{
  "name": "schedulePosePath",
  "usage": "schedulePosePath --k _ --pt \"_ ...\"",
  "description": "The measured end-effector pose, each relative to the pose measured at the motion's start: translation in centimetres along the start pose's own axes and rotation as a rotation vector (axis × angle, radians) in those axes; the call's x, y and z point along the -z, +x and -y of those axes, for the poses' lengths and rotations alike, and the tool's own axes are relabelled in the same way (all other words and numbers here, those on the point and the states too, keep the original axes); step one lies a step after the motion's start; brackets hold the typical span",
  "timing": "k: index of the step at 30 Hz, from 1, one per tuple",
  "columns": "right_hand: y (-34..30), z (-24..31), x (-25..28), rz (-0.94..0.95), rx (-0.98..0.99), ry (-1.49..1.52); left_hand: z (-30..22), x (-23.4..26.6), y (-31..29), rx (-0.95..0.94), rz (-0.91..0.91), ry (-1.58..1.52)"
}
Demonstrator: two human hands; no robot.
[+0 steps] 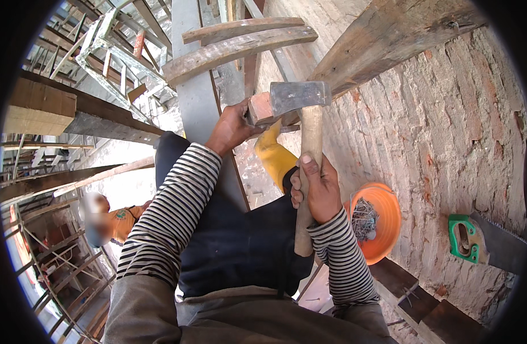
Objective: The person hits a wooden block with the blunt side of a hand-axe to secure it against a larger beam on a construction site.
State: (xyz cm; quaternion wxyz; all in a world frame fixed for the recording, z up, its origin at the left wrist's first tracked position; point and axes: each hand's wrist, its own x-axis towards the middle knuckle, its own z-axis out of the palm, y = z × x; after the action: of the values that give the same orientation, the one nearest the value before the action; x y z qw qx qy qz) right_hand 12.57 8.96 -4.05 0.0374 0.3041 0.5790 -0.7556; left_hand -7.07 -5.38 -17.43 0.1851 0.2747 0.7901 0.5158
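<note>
My right hand [318, 186] is wrapped round the wooden handle of a hatchet [310, 129], held upright with its grey metal head [298, 96] at the top. To the left, my left hand [233, 126] grips a small reddish block [259, 108] that looks like a piece of brick. The block meets the left end of the hatchet head; whether the edge presses into it cannot be made out. Below the head, a yellow boot [270, 150] shows on my leg.
An orange bucket [392, 221] of nails hangs by the rough wall [424, 137] at right, near a green-handled handsaw [463, 238]. Curved boards [240, 51] cross a grey plank [192, 109] ahead. Timber beams [86, 109] and another person [123, 222] are at left, lower down.
</note>
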Motion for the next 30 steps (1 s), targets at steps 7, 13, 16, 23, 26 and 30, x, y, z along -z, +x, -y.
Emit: schedulePosePath --k 7,13,16,23,26,30 --pt "-1.2 1.7 -0.8 -0.159 0.757 -0.226 -0.5 -0.1 -0.1 0.003 0.016 0.064" --pt "1.8 -3.0 -0.9 -0.176 0.651 -0.694 -0.2 -0.2 0.0 0.033 0.021 0.076" --pt "2.6 -3.9 -0.2 -0.096 0.464 -0.585 -0.5 -0.2 0.3 0.006 0.015 0.059" --pt "3.1 0.5 0.8 0.049 -0.107 0.042 0.4 0.3 0.0 0.023 0.004 -0.047" --pt "2.2 -0.4 -0.3 0.023 0.223 -0.278 0.3 0.0 -0.2 -0.015 -0.035 -0.044" --pt "-0.2 0.8 -1.2 -0.026 0.625 -0.428 0.1 -0.2 0.0 0.009 0.006 0.005"
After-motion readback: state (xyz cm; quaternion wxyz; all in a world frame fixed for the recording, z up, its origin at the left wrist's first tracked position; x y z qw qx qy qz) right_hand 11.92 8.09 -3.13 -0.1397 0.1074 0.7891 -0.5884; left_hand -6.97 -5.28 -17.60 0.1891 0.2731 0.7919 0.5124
